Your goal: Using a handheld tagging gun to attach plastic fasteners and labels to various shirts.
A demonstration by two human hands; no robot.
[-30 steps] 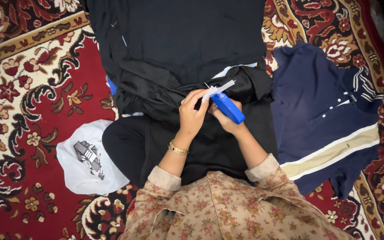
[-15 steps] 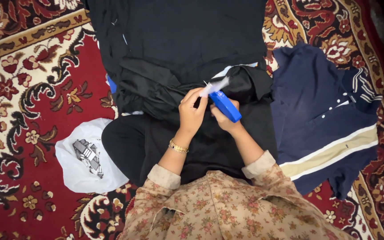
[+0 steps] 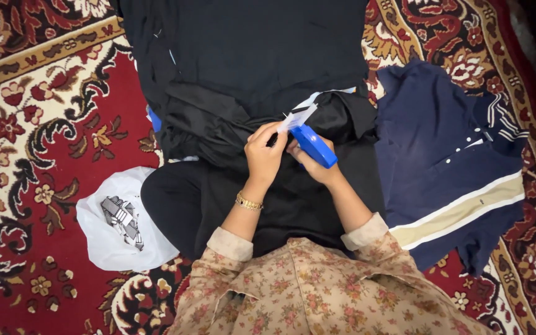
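Note:
My right hand point(image 3: 310, 166) grips a blue tagging gun point(image 3: 314, 146), its nose pointing up and left. My left hand point(image 3: 265, 155) pinches a small white paper tag point(image 3: 297, 118) at the gun's tip, just above a pile of black garments point(image 3: 249, 74). Both hands hover over the folded black cloth in the middle of the pile. A gold bracelet point(image 3: 249, 202) sits on my left wrist. The gun's needle is hidden behind the tag and my fingers.
A navy polo shirt with a cream stripe point(image 3: 454, 167) lies to the right. A white plastic bag holding striped tags point(image 3: 119, 223) rests at left on the red patterned carpet point(image 3: 38, 124). My floral sleeves fill the bottom of the view.
Both hands and the gun shifted slightly left and up; the white tag stays at the gun's tip between my left fingers.

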